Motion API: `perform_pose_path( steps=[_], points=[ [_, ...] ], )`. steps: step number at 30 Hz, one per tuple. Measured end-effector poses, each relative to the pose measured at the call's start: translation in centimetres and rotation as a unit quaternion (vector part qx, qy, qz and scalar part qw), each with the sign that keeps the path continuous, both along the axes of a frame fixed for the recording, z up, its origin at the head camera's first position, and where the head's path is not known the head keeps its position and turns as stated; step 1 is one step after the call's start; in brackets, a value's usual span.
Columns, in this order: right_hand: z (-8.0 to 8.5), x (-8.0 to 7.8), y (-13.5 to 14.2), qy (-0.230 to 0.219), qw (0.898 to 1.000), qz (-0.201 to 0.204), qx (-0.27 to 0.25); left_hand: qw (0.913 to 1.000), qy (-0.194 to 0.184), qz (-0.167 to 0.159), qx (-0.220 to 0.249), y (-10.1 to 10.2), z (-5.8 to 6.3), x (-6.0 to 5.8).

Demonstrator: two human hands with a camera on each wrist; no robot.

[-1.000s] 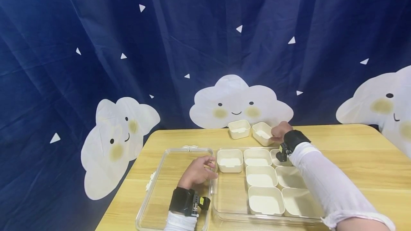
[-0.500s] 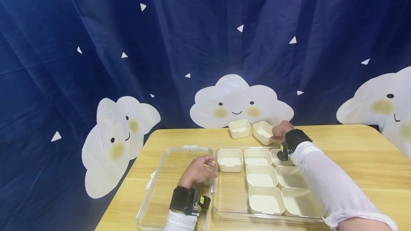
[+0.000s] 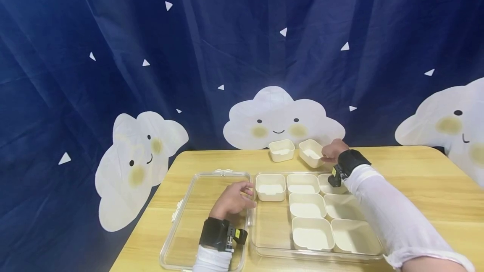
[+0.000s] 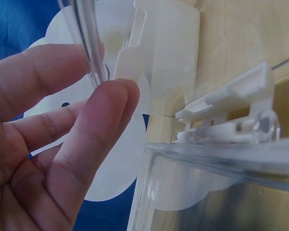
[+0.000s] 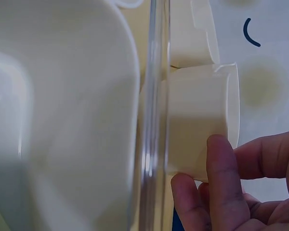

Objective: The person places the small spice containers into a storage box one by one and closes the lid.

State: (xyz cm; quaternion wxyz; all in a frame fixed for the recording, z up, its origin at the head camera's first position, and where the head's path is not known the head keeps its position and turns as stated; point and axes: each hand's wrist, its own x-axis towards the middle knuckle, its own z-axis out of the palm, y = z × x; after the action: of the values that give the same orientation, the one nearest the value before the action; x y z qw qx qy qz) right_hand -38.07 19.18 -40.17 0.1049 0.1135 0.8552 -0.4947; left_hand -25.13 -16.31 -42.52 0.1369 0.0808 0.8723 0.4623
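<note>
In the head view my right hand [image 3: 334, 150] reaches behind the clear plastic box and pinches the near right rim of a small cream bin [image 3: 311, 154], which sits turned at the table's back. In the right wrist view my thumb and fingers hold the wall of that bin [image 5: 197, 115], just beyond the clear box wall [image 5: 151, 120]. My left hand [image 3: 233, 200] pinches the left wall of the clear box [image 3: 317, 255]; thumb and fingers lie either side of the clear edge [image 4: 90, 48] in the left wrist view. Several cream bins [image 3: 314, 234] stand inside the box.
A second loose cream bin [image 3: 281, 151] stands left of the held one, close to the cloud-printed curtain [image 3: 242, 53]. The clear latched lid [image 3: 177, 221] lies opened out on the wooden table [image 3: 427, 171], beside the box and under my left forearm.
My right hand has shifted slightly right, and the bin it pinches has moved a little that way, widening the gap to the other loose bin. My left hand stays at the box wall.
</note>
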Motion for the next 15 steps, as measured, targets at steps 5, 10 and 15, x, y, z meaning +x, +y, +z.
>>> perform_pose_path(
  steps=[5, 10, 15],
  points=[
    [0.27, 0.11, -0.04, 0.008, 0.999, -0.009, -0.035, 1.0, 0.003, -0.001, -0.005, -0.03, 0.06, -0.03],
    [0.54, 0.39, 0.01, 0.013, 0.999, -0.011, -0.041, 1.0, 0.002, -0.002, 0.0, 0.03, 0.07, -0.09],
    [0.67, 0.62, -0.09, 0.017, 0.999, -0.014, -0.038, 1.0, 0.002, -0.003, -0.005, 0.0, 0.01, -0.05]
  ],
)
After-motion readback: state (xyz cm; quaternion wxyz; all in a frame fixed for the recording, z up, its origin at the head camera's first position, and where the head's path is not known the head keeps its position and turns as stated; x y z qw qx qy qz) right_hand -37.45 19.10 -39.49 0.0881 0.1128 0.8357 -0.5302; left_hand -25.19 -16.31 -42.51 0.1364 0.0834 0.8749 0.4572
